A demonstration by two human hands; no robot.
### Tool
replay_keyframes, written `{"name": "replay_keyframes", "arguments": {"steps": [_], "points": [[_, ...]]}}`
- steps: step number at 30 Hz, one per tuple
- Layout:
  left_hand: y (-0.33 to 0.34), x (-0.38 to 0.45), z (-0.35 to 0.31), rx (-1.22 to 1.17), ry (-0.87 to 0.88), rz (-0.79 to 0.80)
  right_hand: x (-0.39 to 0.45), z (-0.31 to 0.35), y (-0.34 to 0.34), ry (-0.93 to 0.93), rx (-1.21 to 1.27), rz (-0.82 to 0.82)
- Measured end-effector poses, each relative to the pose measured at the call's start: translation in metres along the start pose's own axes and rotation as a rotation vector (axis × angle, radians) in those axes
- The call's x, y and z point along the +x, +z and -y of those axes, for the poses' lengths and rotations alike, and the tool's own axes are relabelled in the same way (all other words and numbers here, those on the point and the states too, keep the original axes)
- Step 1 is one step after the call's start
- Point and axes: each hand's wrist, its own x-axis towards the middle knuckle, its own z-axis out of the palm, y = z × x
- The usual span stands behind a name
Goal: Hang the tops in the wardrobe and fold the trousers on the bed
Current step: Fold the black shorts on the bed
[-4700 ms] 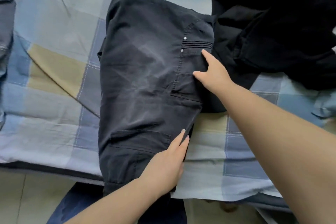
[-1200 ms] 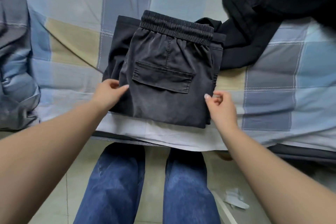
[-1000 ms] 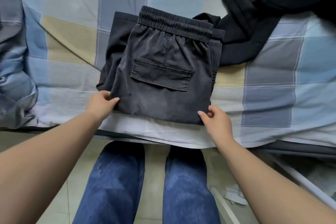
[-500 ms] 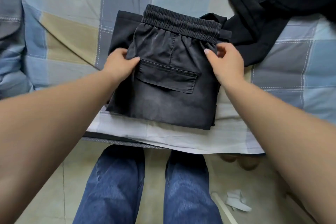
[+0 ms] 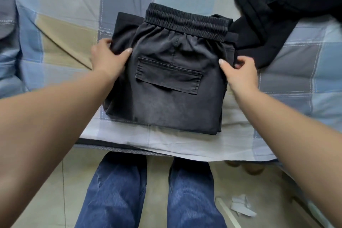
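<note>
Left hand (image 5: 109, 59), right hand (image 5: 240, 72) extended, fingers apparently curled, gripping.

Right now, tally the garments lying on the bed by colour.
Dark grey: 1, the folded trousers, gripped at the sides by the left hand and right hand
Black: 1, the crumpled garment
Total: 2

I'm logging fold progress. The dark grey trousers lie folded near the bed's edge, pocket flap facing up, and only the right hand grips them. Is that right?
Not quite. The head view shows both hands gripping: the left hand holds the left side of the folded dark grey trousers and the right hand holds the right side. The rest stands: they lie near the bed's edge, pocket flap up.
</note>
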Motion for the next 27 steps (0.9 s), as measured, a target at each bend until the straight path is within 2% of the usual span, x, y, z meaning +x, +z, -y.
{"name": "replay_keyframes", "arguments": {"steps": [3, 5, 8, 13, 15, 21, 27], "points": [[-0.006, -0.008, 0.027, -0.117, -0.103, 0.091, -0.02, -0.033, 0.004, 0.154, 0.227, 0.231], [-0.009, -0.009, 0.033, -0.214, -0.093, 0.196, -0.026, -0.047, 0.008, 0.176, 0.283, 0.336], [-0.017, -0.007, 0.03, -0.199, 0.002, 0.402, -0.024, -0.049, 0.009, 0.202, 0.371, 0.418], [-0.025, -0.01, 0.009, -0.14, 0.011, 0.805, -0.021, -0.039, 0.006, 0.277, 0.367, 0.616], [-0.024, -0.016, 0.002, -0.147, 0.008, 0.84, -0.025, -0.038, 0.002, 0.251, 0.409, 0.63], [-0.04, -0.043, -0.011, -0.288, -0.003, 0.757, -0.053, -0.023, -0.025, 0.143, 0.482, 0.552], [-0.114, -0.078, -0.036, -0.309, 0.137, 0.893, -0.136, 0.006, -0.08, 0.008, 0.552, 0.455]]}}
